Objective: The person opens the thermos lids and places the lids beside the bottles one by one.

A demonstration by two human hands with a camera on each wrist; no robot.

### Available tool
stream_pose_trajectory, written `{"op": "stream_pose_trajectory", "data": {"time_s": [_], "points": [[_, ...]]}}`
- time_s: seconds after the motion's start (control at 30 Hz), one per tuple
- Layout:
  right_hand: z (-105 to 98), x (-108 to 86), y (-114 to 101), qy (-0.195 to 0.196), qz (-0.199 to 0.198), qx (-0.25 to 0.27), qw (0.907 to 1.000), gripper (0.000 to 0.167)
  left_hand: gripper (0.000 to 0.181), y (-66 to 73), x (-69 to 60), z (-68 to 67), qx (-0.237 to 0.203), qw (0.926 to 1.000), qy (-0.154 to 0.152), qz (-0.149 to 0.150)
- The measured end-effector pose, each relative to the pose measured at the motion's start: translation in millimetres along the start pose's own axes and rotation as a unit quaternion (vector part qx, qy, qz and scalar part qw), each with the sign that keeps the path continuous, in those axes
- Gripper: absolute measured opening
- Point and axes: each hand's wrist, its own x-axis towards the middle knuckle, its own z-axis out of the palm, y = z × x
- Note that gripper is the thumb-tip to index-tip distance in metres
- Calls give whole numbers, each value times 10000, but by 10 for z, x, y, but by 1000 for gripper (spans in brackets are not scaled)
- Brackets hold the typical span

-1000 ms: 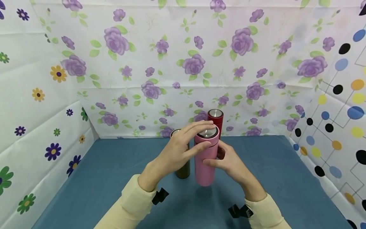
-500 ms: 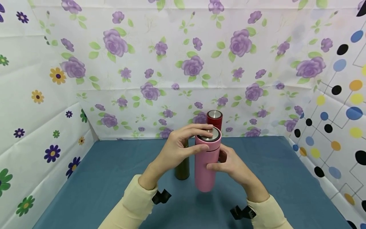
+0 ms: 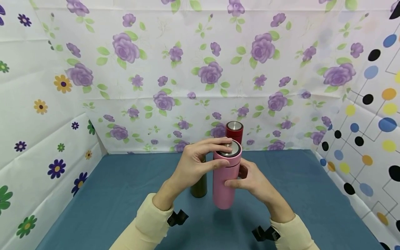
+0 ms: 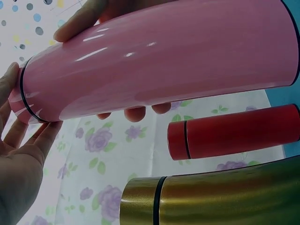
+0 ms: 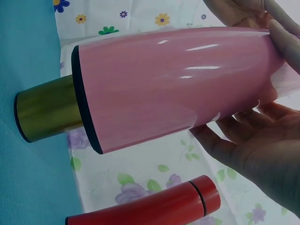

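A pink bottle (image 3: 223, 184) is held upright between both hands, its base seemingly just above the table. My left hand (image 3: 193, 161) grips its lid, thumb on the near side and fingers over the silver top; the left wrist view shows this hand (image 4: 23, 164) around the lid end. Lower on the body, my right hand (image 3: 254, 178) curls round the bottle, and its fingers (image 5: 234, 136) wrap beneath it in the right wrist view. Behind stands a red bottle (image 3: 234, 133). A dark green bottle (image 3: 199, 187) stands to the left, partly hidden by my left hand.
A blue cloth (image 3: 134, 184) covers the table. Floral sheeting (image 3: 184, 69) rises along the back, with patterned sheets at the left (image 3: 37, 139) and right (image 3: 359, 111). Both green and red bottles stand close to the pink one.
Since a second ago, the pink bottle and both hands have shifted slightly lower in the view. The left fingers have shifted a little on the lid. Both grips remain.
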Motion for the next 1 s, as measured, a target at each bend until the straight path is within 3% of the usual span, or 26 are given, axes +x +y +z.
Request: {"op": "stream_pose_trajectory", "data": {"time_s": [0.33,0.63,0.87,1.0], "points": [[113,13,-22,300,-52,-230,9993,57,34,5,-32,-15,-134,9994,306,-76],[164,10,-44,543,-68,-328,9980,58,29,7,-26,35,-31,9982,591,109],[188,28,-41,997,-30,-898,9910,62,32,-25,-35,142,907,9892,1111,294],[171,22,-49,973,-7,-780,9922,61,35,-11,-22,131,1175,9885,923,246]]}}
